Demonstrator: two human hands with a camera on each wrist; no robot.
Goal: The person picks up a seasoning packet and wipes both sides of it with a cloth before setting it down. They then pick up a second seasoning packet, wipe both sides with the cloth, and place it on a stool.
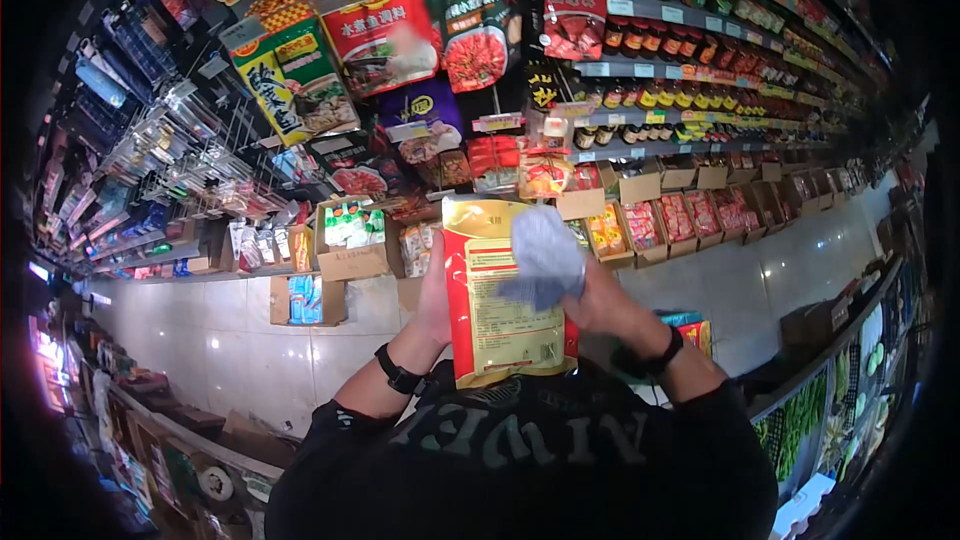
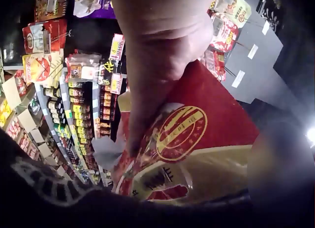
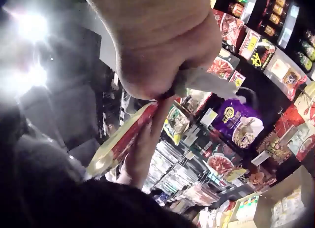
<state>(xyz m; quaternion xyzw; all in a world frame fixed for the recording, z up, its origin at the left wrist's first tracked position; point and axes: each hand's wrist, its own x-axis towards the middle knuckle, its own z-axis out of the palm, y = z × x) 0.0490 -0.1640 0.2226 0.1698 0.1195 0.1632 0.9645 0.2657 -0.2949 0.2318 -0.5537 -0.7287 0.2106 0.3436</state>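
A red and gold food pouch (image 1: 512, 345) is held upright before the chest, its printed back panel towards the head camera. Along its left edge, my left hand (image 1: 432, 302) grips it. My right hand (image 1: 608, 302) holds a bunched grey-white cloth (image 1: 545, 252), blurred, over the pouch's upper right part. In the left wrist view, the pouch's red front (image 2: 216, 114) with a round gold emblem shows below the left hand (image 2: 162, 46). The right wrist view has the pouch (image 3: 120, 139) nearly edge-on, with the cloth (image 3: 209, 84) sticking out past the right hand (image 3: 167, 55).
Hanging seasoning pouches (image 1: 380, 25) fill the rack ahead. Shelves of jars (image 1: 660, 43) run off to the right. Open cardboard boxes (image 1: 352, 262) of packets line the floor below. Another shelf (image 1: 800, 390) stands at the right, behind the body.
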